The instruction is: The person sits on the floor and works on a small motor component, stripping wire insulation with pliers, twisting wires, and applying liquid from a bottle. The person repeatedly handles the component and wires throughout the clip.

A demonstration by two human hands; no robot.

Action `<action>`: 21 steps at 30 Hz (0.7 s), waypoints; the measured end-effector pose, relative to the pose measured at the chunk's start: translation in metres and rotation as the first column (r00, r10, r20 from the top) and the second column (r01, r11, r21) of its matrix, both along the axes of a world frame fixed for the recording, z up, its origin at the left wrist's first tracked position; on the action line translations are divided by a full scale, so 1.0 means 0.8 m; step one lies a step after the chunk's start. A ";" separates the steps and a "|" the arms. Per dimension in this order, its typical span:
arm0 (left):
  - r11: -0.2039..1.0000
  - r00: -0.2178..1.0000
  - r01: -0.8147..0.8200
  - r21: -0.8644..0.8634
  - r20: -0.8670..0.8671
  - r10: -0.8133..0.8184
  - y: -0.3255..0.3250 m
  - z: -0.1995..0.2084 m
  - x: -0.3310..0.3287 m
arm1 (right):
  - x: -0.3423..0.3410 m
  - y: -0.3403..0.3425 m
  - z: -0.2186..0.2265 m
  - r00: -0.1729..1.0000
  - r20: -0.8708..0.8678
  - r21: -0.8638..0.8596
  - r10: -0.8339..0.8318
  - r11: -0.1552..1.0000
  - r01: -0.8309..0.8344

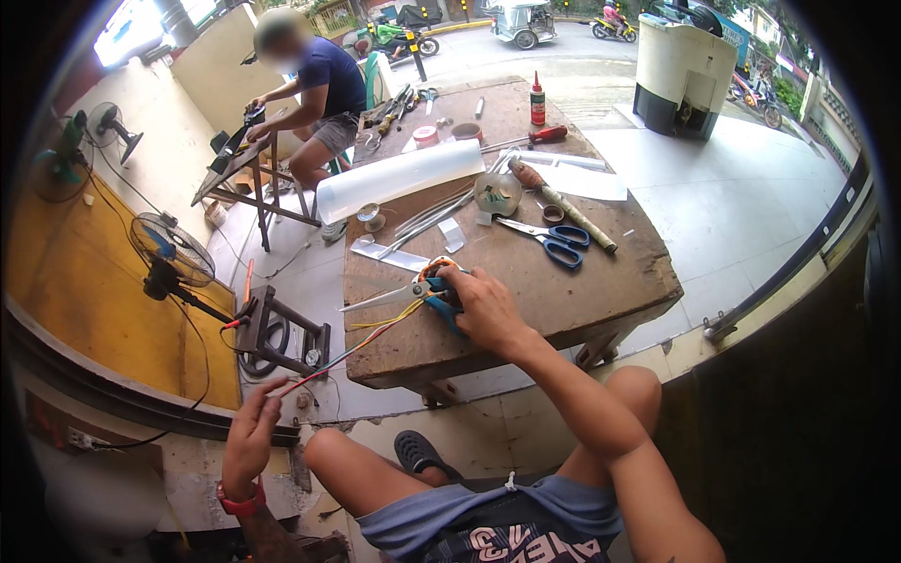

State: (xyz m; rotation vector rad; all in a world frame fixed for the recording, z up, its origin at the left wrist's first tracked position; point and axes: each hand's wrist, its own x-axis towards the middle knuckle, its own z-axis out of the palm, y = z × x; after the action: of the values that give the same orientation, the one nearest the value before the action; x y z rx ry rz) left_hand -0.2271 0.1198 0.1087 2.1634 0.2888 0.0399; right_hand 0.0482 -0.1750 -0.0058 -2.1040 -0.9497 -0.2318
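My right hand [483, 305] is closed around the teal handles of a pair of scissors [387, 297], whose blades are spread and point left over the table's near edge. Beside it on the wood sits a ring-shaped coil [435, 269] with orange and white parts, partly covered by the hand and scissors. Several coloured wires [355, 349], yellow, red and blue among them, trail from there down and left past the blades. At their far end my left hand [251, 433], with a red watch on the wrist, pinches the wires out beyond the table.
The worn wooden table [394, 361] carries blue-handled scissors [554, 237], a rolled plastic sheet [404, 180], a glass jar [497, 193], a wooden stick [577, 218], a solder spool [372, 218] and a red-capped bottle [537, 99]. Standing fans [174, 249] are at left. Another person [319, 84] works behind.
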 end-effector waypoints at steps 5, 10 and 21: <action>0.768 0.886 0.159 -0.620 0.433 0.166 0.005 -0.007 -0.039 | -0.008 0.003 0.012 0.992 -0.121 0.003 -0.040 0.999 0.040; 0.393 0.626 0.662 -0.638 0.759 0.176 -0.028 -0.031 0.026 | -0.005 -0.015 0.022 0.849 -0.509 0.259 0.143 0.966 -0.008; 0.834 0.869 0.143 -0.534 0.471 0.152 -0.097 0.009 0.117 | -0.006 -0.086 0.038 0.799 -0.589 0.327 0.119 0.940 0.101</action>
State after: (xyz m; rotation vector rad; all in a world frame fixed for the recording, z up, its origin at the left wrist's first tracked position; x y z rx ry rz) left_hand -0.1335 0.0418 0.1157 1.4957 -0.0060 0.4599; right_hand 0.0434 -0.2436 0.0248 -1.6749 -0.4833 0.2617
